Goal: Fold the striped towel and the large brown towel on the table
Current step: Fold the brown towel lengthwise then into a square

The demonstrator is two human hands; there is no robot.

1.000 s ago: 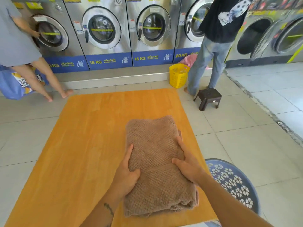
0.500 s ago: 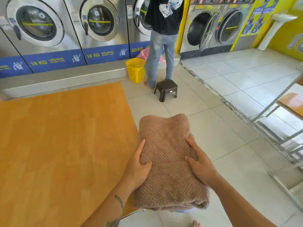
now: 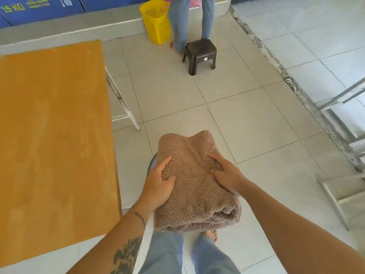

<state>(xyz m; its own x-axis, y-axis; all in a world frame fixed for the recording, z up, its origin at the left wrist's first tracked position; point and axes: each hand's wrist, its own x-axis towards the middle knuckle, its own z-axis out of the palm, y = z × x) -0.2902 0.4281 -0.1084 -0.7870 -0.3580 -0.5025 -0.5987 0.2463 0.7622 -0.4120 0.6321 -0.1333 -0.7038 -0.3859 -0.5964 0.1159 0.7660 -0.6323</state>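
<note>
The folded brown towel [image 3: 194,184] is a thick bundle held in the air to the right of the orange table [image 3: 53,139], over the tiled floor. My left hand [image 3: 159,184] grips its left side, thumb on top. My right hand [image 3: 227,175] grips its right side, fingers pressed into the cloth. A sliver of the blue basket [image 3: 153,163] shows under the towel's left edge; the rest of it is hidden. The striped towel is not in view.
A dark plastic stool [image 3: 199,54] and a yellow basket [image 3: 157,23] stand on the floor ahead, beside a person's legs [image 3: 178,22]. A metal frame [image 3: 339,175] stands at the right. My own legs and feet are below the towel.
I have carried the folded towel off the table to the right and lowered it over the basket. The view has swung right and down.
</note>
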